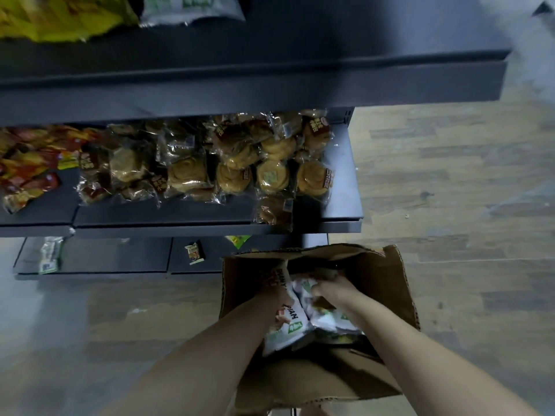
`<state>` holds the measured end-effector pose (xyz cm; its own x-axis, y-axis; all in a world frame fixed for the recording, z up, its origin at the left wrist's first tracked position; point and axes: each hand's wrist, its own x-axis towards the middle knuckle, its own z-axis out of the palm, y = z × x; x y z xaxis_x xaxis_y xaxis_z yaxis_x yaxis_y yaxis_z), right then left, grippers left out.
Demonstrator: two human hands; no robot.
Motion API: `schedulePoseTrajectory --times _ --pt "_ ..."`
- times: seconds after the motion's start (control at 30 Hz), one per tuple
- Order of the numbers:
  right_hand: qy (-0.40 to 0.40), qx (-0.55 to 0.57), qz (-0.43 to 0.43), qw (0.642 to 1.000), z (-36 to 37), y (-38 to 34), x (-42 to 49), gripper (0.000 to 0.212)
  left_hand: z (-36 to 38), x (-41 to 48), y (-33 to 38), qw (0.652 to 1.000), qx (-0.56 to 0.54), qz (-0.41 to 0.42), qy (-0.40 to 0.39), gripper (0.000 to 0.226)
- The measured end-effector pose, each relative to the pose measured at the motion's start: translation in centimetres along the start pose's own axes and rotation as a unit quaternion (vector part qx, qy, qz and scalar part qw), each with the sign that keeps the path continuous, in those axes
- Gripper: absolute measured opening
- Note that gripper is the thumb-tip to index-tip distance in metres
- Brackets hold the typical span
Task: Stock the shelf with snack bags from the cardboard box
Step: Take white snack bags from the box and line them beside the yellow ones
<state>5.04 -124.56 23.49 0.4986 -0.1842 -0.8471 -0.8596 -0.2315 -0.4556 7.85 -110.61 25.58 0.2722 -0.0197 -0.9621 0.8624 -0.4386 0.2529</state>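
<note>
Left arm and right arm are both reaching down into the box, which is standing open on the floor near the shelf's right end. My left hand is curling its fingers round the edge of a white bag; my right hand is clutching the crumpled top of a second bag beside it. Both are looking light, puffy and slippery, so I am judging the sealed seams the safest hold, not the crushable middle.

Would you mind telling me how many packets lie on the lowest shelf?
3: a pale packet at the left, a small packet mid-shelf, and a green-yellow packet peeking from under the shelf above; more may be hidden there.
</note>
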Motion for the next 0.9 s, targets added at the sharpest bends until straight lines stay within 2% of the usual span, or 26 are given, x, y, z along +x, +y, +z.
schedulePoseTrajectory --times 0.07,0.13,0.23,0.33,0.43,0.57,0.67,0.73,0.83,0.9 --pt "-0.028 0.073 0.049 0.996 -1.4 0.1 -1.6 0.011 -0.8 -1.5 0.3 0.999 -0.034 -0.021 -0.024 0.042" --pt "-0.091 0.122 0.091 0.984 -3.0 0.1 -3.7 0.011 -1.5 -3.3 0.7 0.997 -0.032 -0.034 -0.066 0.023" --pt "-0.177 0.180 0.097 0.963 -5.1 0.3 -6.6 0.006 -2.8 -5.4 0.9 0.991 -0.030 -0.024 -0.126 0.027" --pt "-0.240 0.215 0.047 0.946 -6.1 0.4 -8.7 0.036 -3.7 -7.7 1.2 0.980 -0.032 0.002 -0.199 0.032" --pt "-0.282 0.268 -0.018 0.921 -6.7 -0.3 -10.9 0.048 -4.5 -9.7 1.3 0.964 -0.022 0.059 -0.259 0.037" --pt "-0.313 0.329 -0.101 0.885 -7.9 -1.9 -13.5 0.051 -5.1 -13.1 2.9 0.952 -0.027 0.120 -0.281 0.031" --pt "-0.362 0.365 -0.160 0.843 -8.7 -3.1 -15.3 0.044 -5.4 -15.9 4.6 0.936 -0.035 0.165 -0.308 0.039" --pt "-0.384 0.377 -0.198 0.819 -9.1 -4.0 -16.4 0.040 -5.8 -18.1 5.7 0.929 -0.010 0.193 -0.314 0.036" --pt "-0.381 0.380 -0.239 0.808 -9.8 -5.6 -18.3 0.048 -6.9 -21.5 7.1 0.917 0.061 0.239 -0.313 0.032" --pt "-0.376 0.380 -0.263 0.803 -10.2 -7.2 -19.8 0.050 -7.5 -23.4 7.7 0.901 0.089 0.263 -0.332 0.042"
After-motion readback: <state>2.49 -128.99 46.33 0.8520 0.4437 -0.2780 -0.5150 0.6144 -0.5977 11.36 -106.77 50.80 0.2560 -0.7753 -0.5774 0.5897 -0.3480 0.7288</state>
